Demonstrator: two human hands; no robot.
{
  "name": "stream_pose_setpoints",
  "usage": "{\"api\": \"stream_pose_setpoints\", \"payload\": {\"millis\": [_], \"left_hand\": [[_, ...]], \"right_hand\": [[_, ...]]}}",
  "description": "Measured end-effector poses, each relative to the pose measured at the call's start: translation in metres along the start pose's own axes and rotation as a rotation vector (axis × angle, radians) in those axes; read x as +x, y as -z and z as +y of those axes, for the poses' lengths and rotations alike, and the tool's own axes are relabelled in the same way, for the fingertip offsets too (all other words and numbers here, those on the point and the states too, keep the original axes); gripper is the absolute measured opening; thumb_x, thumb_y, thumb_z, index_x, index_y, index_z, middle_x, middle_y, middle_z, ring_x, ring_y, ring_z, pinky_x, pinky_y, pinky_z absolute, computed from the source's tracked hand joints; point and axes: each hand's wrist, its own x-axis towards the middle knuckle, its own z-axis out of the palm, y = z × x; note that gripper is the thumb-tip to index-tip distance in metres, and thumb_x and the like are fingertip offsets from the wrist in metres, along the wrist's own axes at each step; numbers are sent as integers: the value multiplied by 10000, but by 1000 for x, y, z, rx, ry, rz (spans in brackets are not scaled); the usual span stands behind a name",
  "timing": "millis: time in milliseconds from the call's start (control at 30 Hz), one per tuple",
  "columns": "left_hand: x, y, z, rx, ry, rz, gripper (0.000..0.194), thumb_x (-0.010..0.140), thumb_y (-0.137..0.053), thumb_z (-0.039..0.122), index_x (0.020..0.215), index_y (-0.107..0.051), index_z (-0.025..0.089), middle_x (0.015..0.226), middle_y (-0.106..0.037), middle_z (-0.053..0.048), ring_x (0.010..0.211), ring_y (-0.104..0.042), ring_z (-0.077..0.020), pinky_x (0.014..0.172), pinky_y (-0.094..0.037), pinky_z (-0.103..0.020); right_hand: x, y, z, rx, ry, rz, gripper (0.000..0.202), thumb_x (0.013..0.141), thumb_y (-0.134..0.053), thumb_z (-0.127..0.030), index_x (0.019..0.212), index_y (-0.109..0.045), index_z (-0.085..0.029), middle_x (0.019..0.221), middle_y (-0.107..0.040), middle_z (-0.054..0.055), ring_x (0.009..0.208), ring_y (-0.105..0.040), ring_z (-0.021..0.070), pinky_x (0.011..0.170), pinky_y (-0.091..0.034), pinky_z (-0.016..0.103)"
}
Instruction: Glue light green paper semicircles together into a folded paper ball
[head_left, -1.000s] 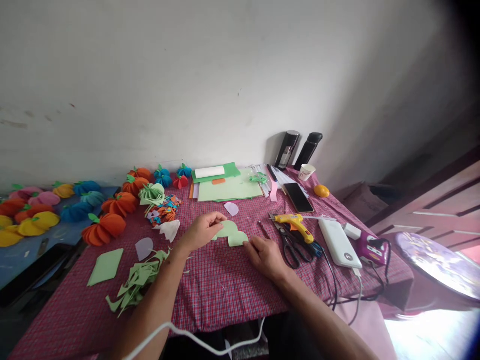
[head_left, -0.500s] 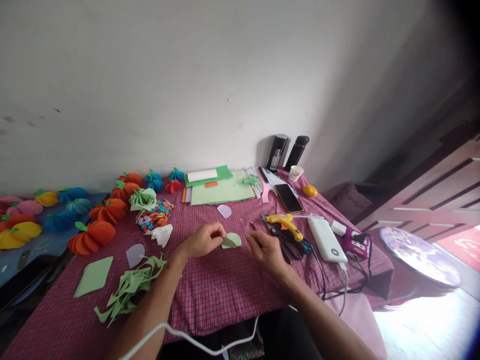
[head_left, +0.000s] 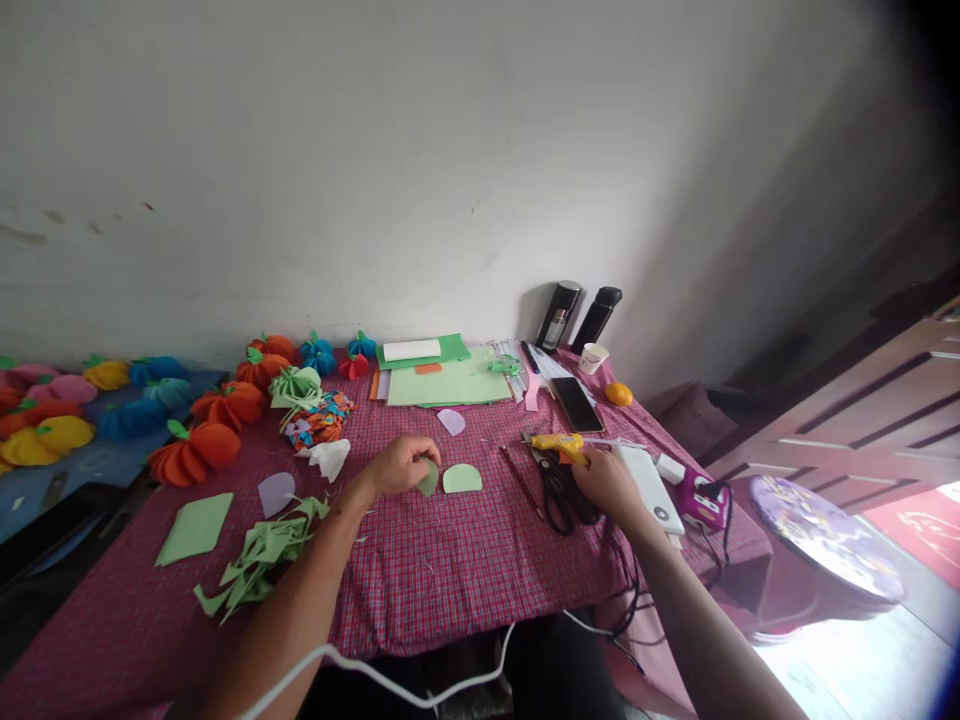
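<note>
My left hand [head_left: 403, 466], its fingers pinched together, holds a small folded piece of green paper [head_left: 428, 478] just above the tablecloth. Flat on the cloth beside it lies a light green half-round paper piece [head_left: 463, 479]. Over on the right, my right hand [head_left: 609, 484] closes around the handle of a yellow hot glue gun [head_left: 553, 442], whose nozzle points left. Black-handled scissors [head_left: 559, 498] lie just below the gun, partly covered by my hand. A pencil [head_left: 521, 480] rests to the left of the scissors.
Paper pumpkins [head_left: 229, 404] crowd the left side. Green paper scraps [head_left: 262, 560] and a green paper stack [head_left: 195, 528] lie near my left arm. A phone [head_left: 576, 404], a white power bank [head_left: 651, 485], a purple power strip [head_left: 707, 502] and a paper cup [head_left: 593, 357] stand right.
My right hand has moved right, from beside the paper to the glue gun, and has taken hold of it. My left hand has drawn slightly left with its green piece, uncovering the half-round one.
</note>
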Motion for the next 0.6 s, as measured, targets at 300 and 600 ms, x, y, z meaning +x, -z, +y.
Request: {"api": "stream_pose_setpoints", "payload": {"millis": [300,600], "left_hand": [[0,-1,-1,-3,-144,-113,167,650,-475,75,626,-620,153,796,-724,-32,749,-632,-142,715,-461,-236],[-2,-6,2,43,-133,-241,173,628,-482,33,596,-599,155,975,-774,-42,916,-669,-162,807,-475,-240]], "right_hand": [[-28,39,-41,887,-134,-230,278,759,-627,-351,972,-633,-173,703,-690,36,537,-593,168,488,-422,267],[-38,28,-86,1147,-4,-514,446,828,-701,-449,1148,-644,-143,569,-544,-57,422,-444,83,395,-288,200]]}}
